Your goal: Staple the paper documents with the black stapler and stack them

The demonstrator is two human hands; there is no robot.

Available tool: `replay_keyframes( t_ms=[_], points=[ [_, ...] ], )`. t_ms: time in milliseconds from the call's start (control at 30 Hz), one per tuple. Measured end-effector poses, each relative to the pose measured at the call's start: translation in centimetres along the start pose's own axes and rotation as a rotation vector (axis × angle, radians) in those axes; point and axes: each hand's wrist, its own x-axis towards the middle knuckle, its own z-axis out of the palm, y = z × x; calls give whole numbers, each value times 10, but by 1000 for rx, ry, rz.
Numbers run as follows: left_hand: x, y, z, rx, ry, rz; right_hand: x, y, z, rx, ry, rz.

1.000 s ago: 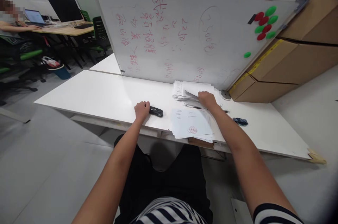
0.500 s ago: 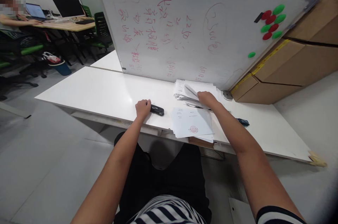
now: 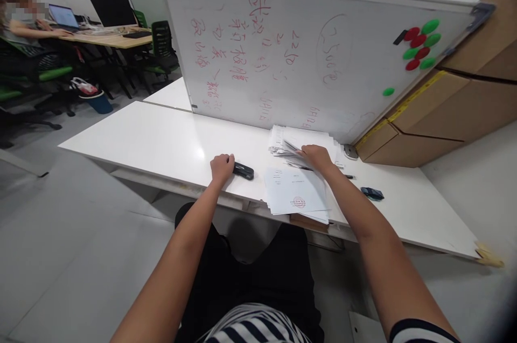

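My left hand (image 3: 222,167) is closed around the near end of a black stapler (image 3: 243,172) lying on the white table (image 3: 161,141). My right hand (image 3: 317,157) pinches sheets on a loose pile of papers (image 3: 301,141) at the foot of the whiteboard (image 3: 299,52). A neater stack of white sheets with a red stamp (image 3: 297,197) lies at the table's front edge, between my two hands and under my right wrist.
A small dark blue object (image 3: 372,193) and a pen (image 3: 345,176) lie right of the papers. A round metal thing (image 3: 350,151) sits by the cardboard boxes (image 3: 456,95). Another person works at a laptop at the far left desk (image 3: 105,39).
My right hand has shifted a little on the paper pile, lifting and thumbing sheets. My left hand stays on the stapler. The view has swung slightly.
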Motion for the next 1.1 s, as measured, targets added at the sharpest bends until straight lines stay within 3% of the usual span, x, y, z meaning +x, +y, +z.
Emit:
replay_keyframes(
  t_ms=[467, 800, 967, 1100],
  points=[
    [1, 0, 2, 8, 0, -3, 0, 0, -5, 66, -34, 162],
    [0, 0, -1, 1, -9, -5, -5, 0, -6, 19, 109, 115],
    [-2, 2, -1, 2, -11, -17, -31, -4, -27, 122, 273, 113],
    [0, -2, -1, -33, -26, -6, -80, -18, -57, 328, 552, 226]
  ],
)
